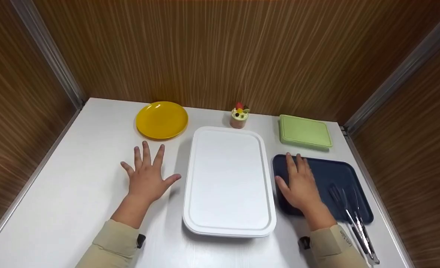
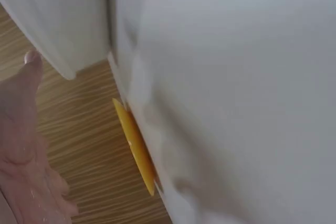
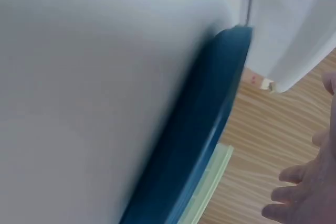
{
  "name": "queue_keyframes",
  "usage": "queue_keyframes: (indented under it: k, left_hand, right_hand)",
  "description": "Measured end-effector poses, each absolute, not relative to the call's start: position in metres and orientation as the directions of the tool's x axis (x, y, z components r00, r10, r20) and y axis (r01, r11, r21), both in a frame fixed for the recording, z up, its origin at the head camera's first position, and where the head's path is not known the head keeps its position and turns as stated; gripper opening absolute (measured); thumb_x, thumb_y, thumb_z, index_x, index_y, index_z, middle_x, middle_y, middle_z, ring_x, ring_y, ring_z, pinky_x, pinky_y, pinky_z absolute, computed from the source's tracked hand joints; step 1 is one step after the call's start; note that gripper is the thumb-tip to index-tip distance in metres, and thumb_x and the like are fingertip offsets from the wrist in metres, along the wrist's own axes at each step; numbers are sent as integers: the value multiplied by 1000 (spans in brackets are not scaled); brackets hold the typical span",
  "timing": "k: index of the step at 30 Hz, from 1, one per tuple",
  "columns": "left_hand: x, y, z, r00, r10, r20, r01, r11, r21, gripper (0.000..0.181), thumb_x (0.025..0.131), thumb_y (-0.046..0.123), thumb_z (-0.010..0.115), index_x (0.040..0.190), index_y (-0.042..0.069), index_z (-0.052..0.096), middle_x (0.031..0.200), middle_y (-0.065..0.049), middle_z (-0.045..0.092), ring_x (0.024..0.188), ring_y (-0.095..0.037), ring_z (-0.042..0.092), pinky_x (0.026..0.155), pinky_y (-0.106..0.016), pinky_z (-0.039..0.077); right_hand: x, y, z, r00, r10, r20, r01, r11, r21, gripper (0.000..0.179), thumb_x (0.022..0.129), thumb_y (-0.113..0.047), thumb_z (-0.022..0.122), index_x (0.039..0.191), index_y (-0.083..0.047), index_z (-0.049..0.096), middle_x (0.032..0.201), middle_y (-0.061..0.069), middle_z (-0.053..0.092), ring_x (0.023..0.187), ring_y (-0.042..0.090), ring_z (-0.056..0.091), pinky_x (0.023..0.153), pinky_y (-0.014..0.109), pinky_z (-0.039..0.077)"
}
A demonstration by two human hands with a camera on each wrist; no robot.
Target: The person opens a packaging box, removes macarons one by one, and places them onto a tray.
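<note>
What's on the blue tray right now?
On the blue tray: the right hand flat on its left part, and metal tongs on its right. What's under the palm is hidden.

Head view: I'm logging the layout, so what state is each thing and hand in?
Left hand: flat on the table, fingers spread, holding nothing.
Right hand: flat on the blue tray.
White tray: empty, between the hands.
Tongs: lying on the blue tray.
Yellow plate: empty.
Green lid: lying flat.
Dessert cup: upright.
</note>
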State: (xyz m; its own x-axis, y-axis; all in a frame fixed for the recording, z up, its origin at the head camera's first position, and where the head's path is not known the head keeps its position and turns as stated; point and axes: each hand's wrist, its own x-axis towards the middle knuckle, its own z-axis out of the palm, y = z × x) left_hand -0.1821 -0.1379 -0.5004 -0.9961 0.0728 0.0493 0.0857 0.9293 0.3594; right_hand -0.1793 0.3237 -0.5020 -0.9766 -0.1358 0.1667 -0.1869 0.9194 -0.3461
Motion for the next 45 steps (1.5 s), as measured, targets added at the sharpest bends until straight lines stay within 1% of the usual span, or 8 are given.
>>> queue_keyframes:
  k: [8, 11, 14, 17, 20, 23, 30, 45]
  left_hand:
    - [-170, -117, -494, -995, 104, 11, 88, 774, 627, 91, 96, 44, 78, 165, 4, 34, 168, -28, 29, 152, -50, 30, 119, -68, 28]
    - [-167, -110, -495, -996, 95, -1, 67, 709, 703, 80, 98, 42, 76, 159, 2, 45, 163, -25, 39, 148, -47, 40, 117, -62, 36]
    - [-164, -103, -494, -998, 67, -20, 31, 680, 733, 75, 98, 44, 75, 155, 1, 51, 152, -21, 53, 136, -41, 55, 111, -58, 44]
    - [-161, -98, -493, -998, 38, -50, -12, 668, 744, 72, 97, 45, 76, 150, 1, 57, 128, -13, 68, 109, -31, 67, 96, -50, 54]
    - [-157, -94, -494, -996, 27, -83, -46, 652, 757, 67, 96, 44, 78, 144, 0, 63, 102, -4, 70, 81, -21, 66, 78, -41, 56]
    - [-153, -91, -495, -995, 37, -96, -51, 632, 773, 61, 93, 41, 82, 137, 0, 68, 92, 0, 68, 69, -16, 60, 69, -35, 53]
    - [-151, -84, -497, -997, 40, -69, -31, 608, 794, 60, 84, 32, 91, 129, -3, 72, 87, 1, 64, 79, -19, 58, 78, -38, 53]
    - [-151, -79, -489, -999, 5, -54, -41, 592, 805, 46, 87, 23, 87, 123, -2, 75, 82, 0, 59, 76, -18, 55, 82, -39, 52]
  right_hand:
    - [-162, 307, -494, -986, -137, 93, -166, 822, -545, 83, 102, -22, 68, 162, 12, 22, 153, 40, 43, 140, 56, 44, 112, 67, 37]
    - [-161, 303, -492, -988, -133, 77, -152, 798, -583, 79, 101, -20, 69, 160, 13, 28, 136, 33, 59, 122, 46, 60, 105, 60, 44]
    - [-163, 300, -492, -990, -120, 77, -141, 778, -612, 73, 100, -16, 71, 156, 15, 36, 114, 20, 67, 100, 32, 64, 95, 53, 49]
    - [-164, 298, -493, -991, -108, 76, -132, 760, -637, 63, 99, -12, 71, 150, 16, 46, 99, 12, 67, 86, 23, 61, 86, 47, 51]
    - [-163, 297, -493, -993, -92, 72, -117, 751, -650, 50, 99, -10, 70, 140, 15, 58, 92, 9, 67, 81, 20, 60, 80, 42, 51]
    - [-161, 294, -494, -994, -77, 72, -106, 741, -664, 37, 97, -8, 71, 128, 12, 68, 88, 7, 67, 78, 17, 58, 75, 36, 50]
    - [-158, 287, -490, -995, -69, 65, -95, 688, -720, 25, 91, -4, 76, 111, 11, 76, 80, 5, 67, 72, 15, 58, 65, 26, 48]
    - [-156, 276, -483, -994, -2, 111, -76, 742, -666, 23, 86, -8, 80, 104, 7, 78, 76, 3, 65, 72, 16, 57, 70, 33, 49]
